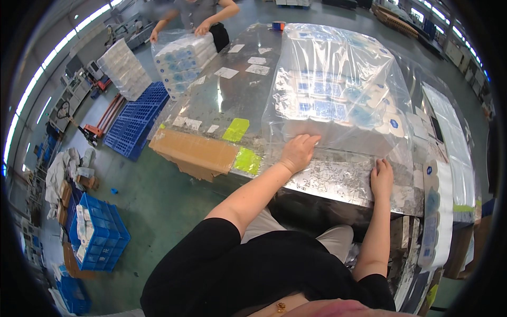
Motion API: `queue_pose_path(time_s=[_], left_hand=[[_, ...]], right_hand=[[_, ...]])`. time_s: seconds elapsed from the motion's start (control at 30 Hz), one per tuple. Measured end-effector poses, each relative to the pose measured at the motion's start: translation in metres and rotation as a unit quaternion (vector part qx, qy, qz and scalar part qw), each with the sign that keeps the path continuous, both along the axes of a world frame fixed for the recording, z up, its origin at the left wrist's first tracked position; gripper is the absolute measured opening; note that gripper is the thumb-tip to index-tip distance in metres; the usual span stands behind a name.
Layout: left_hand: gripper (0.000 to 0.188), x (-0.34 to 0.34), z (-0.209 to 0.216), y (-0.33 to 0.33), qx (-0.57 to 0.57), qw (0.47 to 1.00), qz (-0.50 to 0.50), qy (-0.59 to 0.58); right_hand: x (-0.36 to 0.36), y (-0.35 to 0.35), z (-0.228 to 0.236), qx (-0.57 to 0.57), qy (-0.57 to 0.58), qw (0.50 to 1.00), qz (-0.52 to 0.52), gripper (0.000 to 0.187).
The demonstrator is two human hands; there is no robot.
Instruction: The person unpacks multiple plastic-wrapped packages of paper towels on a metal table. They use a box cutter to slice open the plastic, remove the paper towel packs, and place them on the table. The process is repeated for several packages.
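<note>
In front of me on the metal table (338,182) stands a large block of white toilet roll packs (322,108) with blue print. A loose clear plastic bag (338,50) covers the block, creased over its top. At the near lower edge of the bag, my left hand (300,153) has its fingers bent and closed on the film, close against the packs. My right hand (381,179) pinches the bag's near right edge with curled fingers. Some of its fingertips are hard to make out through the film.
Beside my right arm stands a long toilet roll pack (437,211). Flat clear bags (449,142) lie at the right. Cardboard (193,153) covers the table's left edge. A co-worker (198,16) handles another bagged stack (185,58). A blue pallet (136,119) and blue crate (108,232) stand left.
</note>
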State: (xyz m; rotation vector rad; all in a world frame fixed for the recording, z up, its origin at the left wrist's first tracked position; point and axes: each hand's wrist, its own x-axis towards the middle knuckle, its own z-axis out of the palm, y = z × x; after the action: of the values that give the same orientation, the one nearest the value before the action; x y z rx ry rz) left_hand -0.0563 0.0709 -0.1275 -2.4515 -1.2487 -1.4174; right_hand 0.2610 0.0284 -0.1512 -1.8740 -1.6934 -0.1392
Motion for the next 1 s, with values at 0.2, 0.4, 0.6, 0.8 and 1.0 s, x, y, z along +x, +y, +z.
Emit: queue_pose_path(time_s=[0.2, 0.4, 0.6, 0.8, 1.0], left_hand=[[0.028, 0.002, 0.001, 0.000, 0.001, 1.000, 0.008, 0.015], [0.028, 0.003, -0.003, 0.001, -0.003, 0.999, 0.010, 0.030], [0.042, 0.003, 0.000, -0.015, -0.054, 0.998, -0.003, 0.039], [0.047, -0.021, -0.009, -0.143, -0.060, 0.991, -0.117, 0.029], [0.041, -0.126, -0.114, -0.235, -0.327, 0.922, 0.033, 0.204]], right_hand=[[0.000, 0.000, 0.002, -0.006, 0.009, 1.000, -0.007, 0.031], [0.005, 0.003, -0.006, 0.004, -0.011, 1.000, 0.005, 0.029], [0.000, -0.006, 0.002, 0.080, -0.021, 0.995, 0.062, 0.022], [-0.064, -0.117, -0.003, 0.001, 0.170, 0.970, 0.173, 0.010], [-0.048, -0.191, -0.101, -0.293, 0.054, 0.936, 0.185, 0.021]])
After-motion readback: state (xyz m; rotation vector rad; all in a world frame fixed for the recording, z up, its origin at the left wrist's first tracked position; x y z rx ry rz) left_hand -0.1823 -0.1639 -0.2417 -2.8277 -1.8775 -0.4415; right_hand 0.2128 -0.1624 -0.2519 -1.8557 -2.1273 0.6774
